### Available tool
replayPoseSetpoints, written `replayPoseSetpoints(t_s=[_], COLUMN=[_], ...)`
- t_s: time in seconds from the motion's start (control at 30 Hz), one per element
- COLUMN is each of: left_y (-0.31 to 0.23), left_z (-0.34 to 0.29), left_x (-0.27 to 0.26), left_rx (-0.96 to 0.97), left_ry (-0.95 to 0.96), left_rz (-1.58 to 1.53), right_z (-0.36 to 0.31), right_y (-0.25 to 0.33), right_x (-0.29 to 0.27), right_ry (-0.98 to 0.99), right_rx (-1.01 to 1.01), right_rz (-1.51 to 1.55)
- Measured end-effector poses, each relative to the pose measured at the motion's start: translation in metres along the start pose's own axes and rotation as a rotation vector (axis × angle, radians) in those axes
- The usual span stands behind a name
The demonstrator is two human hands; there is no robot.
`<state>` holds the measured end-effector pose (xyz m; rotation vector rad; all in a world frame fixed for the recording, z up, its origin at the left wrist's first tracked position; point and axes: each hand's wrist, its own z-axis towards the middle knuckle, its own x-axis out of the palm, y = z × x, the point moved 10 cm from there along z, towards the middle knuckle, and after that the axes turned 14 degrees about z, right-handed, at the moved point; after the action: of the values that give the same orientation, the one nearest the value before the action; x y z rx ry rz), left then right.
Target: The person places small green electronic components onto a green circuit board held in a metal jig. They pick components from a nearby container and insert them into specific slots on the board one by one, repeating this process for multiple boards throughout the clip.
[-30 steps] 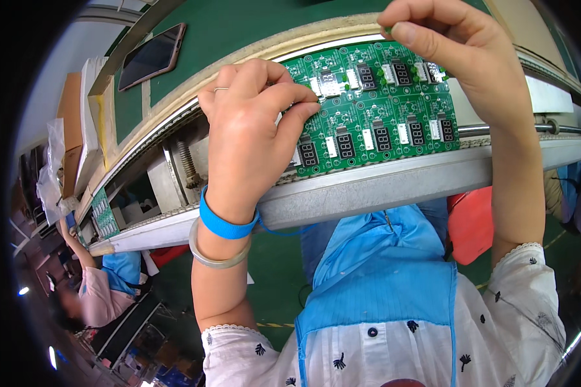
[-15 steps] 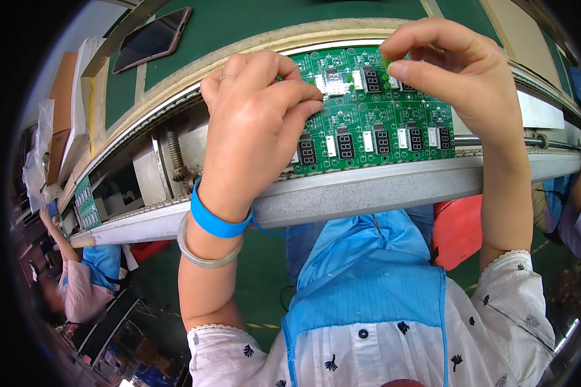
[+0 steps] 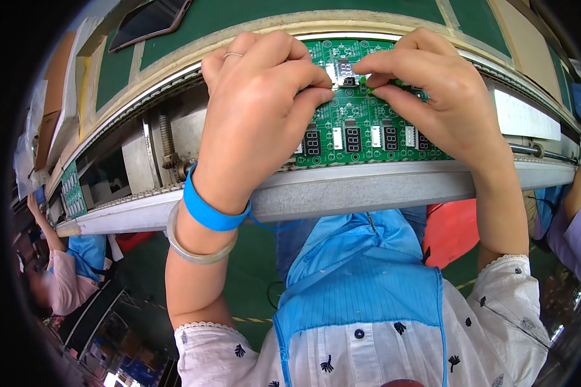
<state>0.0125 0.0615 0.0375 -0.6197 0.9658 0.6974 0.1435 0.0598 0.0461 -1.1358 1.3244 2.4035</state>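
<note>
A green circuit board panel (image 3: 332,111) lies on the rails in front of me, carrying several black digit displays (image 3: 352,139) and white connectors (image 3: 337,138). Over its upper left part, my left hand (image 3: 255,97) is closed, thumb and forefinger pinched beside a white connector; what they hold, if anything, is hidden. My right hand (image 3: 436,87) is closed from the other side, fingertips low over the board at a small green part (image 3: 363,84). One display in the upper row, between the hands, looks shiny. Both hands hide part of the board.
A metal rail (image 3: 368,190) runs along the near side. A phone (image 3: 150,24) lies on the green surface at the far left. Another board (image 3: 73,190) sits farther left on the line, near a person in pink (image 3: 74,284). Another person in purple (image 3: 574,238) is at right.
My right hand has moved left and down, bringing its fingertips close to my left hand's. The left hand stays pinched over the board. The whole view has shifted slightly.
</note>
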Motion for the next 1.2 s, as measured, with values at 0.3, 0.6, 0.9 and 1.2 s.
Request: replayPoseSetpoints(t_s=[0.3,0.6,0.9,1.2], left_y=[0.001,0.001,0.002,0.003], left_z=[-0.001,-0.001,-0.001,-0.002], left_x=[0.001,0.000,0.000,0.000], left_rx=[-0.003,-0.005,0.001,0.001], left_ry=[0.000,-0.009,-0.020,-0.031], left_rz=[0.000,0.004,0.011,-0.005], right_z=[0.002,0.002,0.002,0.006], right_y=[0.011,0.028,0.033,0.038], right_x=[0.004,0.006,0.011,0.020], right_ry=[-0.001,-0.015,0.016,0.114], right_rx=[-0.135,-0.186,-0.200,-0.227], right_rz=[-0.128,-0.293,-0.370,-0.479])
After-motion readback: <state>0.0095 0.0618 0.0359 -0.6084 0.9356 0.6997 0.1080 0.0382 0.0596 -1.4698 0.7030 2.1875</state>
